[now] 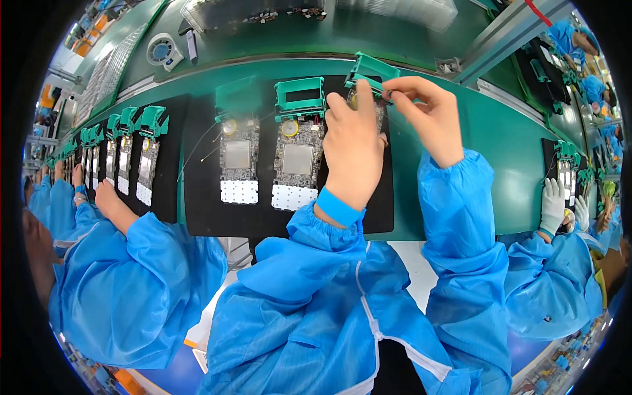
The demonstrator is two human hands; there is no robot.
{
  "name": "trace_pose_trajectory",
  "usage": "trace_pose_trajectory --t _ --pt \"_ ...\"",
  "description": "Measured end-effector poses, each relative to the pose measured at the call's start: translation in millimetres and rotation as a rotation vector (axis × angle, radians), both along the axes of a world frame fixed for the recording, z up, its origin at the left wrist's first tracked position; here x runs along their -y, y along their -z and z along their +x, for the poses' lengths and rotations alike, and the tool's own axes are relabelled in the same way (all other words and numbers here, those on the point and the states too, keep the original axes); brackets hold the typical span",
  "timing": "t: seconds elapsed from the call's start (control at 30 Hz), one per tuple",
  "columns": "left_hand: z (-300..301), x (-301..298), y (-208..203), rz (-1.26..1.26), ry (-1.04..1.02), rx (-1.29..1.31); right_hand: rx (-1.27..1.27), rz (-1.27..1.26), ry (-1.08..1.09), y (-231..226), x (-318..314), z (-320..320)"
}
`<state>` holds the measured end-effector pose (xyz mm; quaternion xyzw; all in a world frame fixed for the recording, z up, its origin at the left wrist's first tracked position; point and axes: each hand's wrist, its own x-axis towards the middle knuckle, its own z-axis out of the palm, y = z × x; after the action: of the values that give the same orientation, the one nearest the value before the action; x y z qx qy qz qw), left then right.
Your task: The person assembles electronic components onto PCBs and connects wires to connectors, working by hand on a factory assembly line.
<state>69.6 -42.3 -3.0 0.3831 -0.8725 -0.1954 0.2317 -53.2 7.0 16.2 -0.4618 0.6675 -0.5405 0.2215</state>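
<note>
On the black mat (197,204) of the green desk (500,151), two grey circuit boards (296,161) already wear teal plastic frames (300,97), while the left hand (352,141) steadies the third and the right hand (428,118) pinches its tilted frame (374,68), not yet seated.

Green frame (372,69): moulded plastic, matt, smooth. Circuit boards (297,158): rough grey surface, each with a dull metal shield and a shiny brass-coloured disc (289,128). Mat (197,191): black, matt. Desk (500,131): green, smooth, faint sheen. Sleeves (461,217): thin blue cloth, slightly glossy.
</note>
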Motion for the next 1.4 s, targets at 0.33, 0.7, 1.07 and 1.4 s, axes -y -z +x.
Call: trace_pose_trajectory --t 0.33,0.7,1.07,1.4 --pt "3.0 21.7 13.4 0.285 0.158 -0.322 -0.019 -0.022 0.007 30.6 15.6 -6.4" --pt "6.2 30.6 19.5 0.715 0.162 -0.564 -0.096 0.052 0.031 28.0 16.3 -2.6" --pt "5.0 30.5 17.7 0.689 0.187 -0.681 0.165 -0.002 -0.008 18.3 13.0 -0.7" --pt "5.9 28.4 11.9 0.655 0.174 -0.665 0.104 0.031 0.010 18.5 11.7 -1.1"
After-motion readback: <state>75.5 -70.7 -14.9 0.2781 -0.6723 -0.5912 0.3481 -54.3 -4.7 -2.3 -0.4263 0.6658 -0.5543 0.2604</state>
